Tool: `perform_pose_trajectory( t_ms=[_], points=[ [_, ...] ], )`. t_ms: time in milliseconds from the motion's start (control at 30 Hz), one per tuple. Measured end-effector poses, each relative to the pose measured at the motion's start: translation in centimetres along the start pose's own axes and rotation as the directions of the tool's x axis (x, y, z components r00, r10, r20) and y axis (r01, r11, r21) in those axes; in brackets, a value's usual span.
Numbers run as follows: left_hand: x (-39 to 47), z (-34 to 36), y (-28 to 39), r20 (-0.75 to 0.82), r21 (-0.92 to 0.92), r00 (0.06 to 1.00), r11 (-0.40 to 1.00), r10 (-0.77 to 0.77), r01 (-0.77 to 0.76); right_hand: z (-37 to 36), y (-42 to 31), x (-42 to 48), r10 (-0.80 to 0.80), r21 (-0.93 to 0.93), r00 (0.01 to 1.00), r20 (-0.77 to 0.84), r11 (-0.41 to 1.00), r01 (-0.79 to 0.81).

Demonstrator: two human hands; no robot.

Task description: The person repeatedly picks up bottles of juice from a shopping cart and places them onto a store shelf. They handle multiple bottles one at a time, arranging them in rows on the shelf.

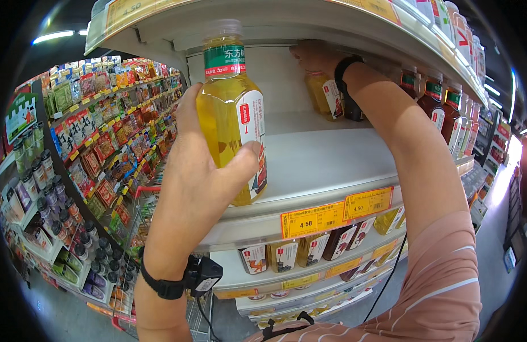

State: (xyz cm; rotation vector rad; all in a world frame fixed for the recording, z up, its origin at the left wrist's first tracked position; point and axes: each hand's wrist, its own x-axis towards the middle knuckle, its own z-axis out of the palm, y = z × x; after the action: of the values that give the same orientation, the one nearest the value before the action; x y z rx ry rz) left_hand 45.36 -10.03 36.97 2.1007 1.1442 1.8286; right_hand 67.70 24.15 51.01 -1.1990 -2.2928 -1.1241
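A clear plastic bottle of yellow tea (220, 111), with a green band below its cap, stands upright at the left front of a white shelf (331, 158). My left hand (207, 158) is wrapped around its side, the thumb across its white label. Deep at the back of the same shelf, my right hand (317, 55) is over the top of another yellow tea bottle (325, 96); its fingers are partly hidden, so its grip is unclear. Beside that bottle, a dark bottle (353, 109) is partly covered by my right wrist.
Dark tea bottles (432, 98) stand farther right. Yellow price tags (314, 220) line the shelf edge, with more bottles (284, 256) on the shelf below. A wire shopping cart (150, 188) is at left, near racks of packaged snacks (105, 149). A black cable (389, 278) hangs at right.
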Motion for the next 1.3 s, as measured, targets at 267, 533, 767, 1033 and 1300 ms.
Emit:
perform_pose_trajectory(
  t_ms=[267,533,767,1033,1300],
  points=[
    [-0.1,-0.2,-0.1,0.013,0.030,0.999,0.999,0.035,-0.036,0.2,-1.3,0.5,0.005,-0.099,0.999,0.053,0.995,0.000],
    [0.3,-0.1,-1.0,-0.012,0.013,0.997,0.997,0.071,-0.071,-1.3,-4.1,-2.1,-0.072,-0.051,0.996,0.045,0.996,0.075],
    [0.1,0.4,-0.4,-0.038,0.064,0.999,0.997,0.038,-0.035,-2.2,-5.8,-5.5,-0.194,-0.090,0.977,0.087,0.975,0.202],
    [0.0,-0.1,-1.3,-0.060,0.025,0.986,0.987,0.157,-0.156,-10.0,-7.6,-13.6,-0.204,-0.064,0.969,-0.142,0.978,0.196],
    [-1.3,0.4,0.0,-0.109,-0.073,0.967,0.968,0.229,-0.238,-16.2,-7.0,-18.6,-0.143,-0.089,0.947,-0.289,0.988,0.123]
  ],
)
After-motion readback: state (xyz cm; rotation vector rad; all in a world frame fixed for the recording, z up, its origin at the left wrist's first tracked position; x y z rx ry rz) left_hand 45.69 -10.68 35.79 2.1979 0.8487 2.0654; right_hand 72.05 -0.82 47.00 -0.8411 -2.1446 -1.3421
